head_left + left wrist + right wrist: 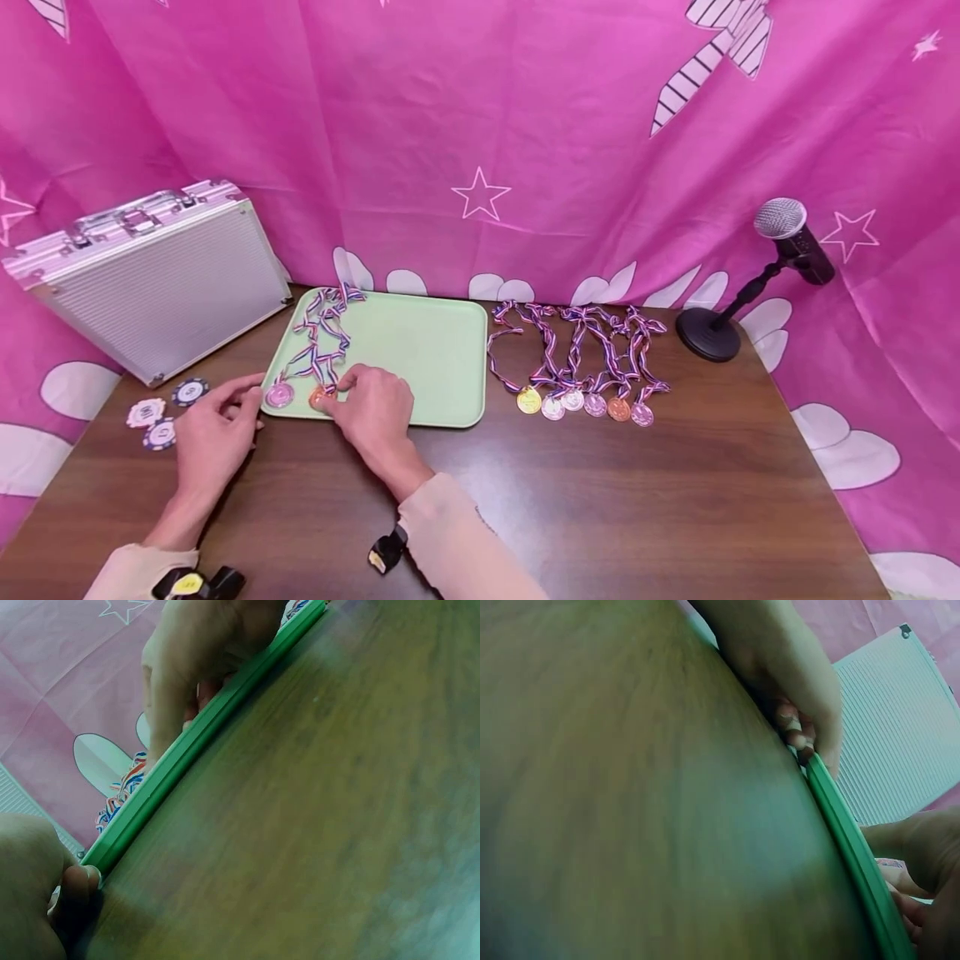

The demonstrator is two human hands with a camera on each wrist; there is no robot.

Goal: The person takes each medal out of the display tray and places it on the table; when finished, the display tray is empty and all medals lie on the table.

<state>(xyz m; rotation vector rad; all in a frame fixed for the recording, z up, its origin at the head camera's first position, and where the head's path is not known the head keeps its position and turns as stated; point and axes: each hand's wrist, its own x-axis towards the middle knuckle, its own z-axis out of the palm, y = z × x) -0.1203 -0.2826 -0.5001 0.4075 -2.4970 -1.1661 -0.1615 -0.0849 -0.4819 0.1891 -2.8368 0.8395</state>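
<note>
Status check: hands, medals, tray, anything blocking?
Left hand touches the tray at its near-left corner. Right hand on bronze medal in tray, beside pink medal. Six medals wait right. Nothing blocking.

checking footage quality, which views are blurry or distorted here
Head view: sharp and evenly lit, with wide-angle bending at the table edges. Left wrist view: table surface smeared, only the tray rim crisp. Right wrist view: dim and soft, the near table dark, the left hand blurred.
</note>
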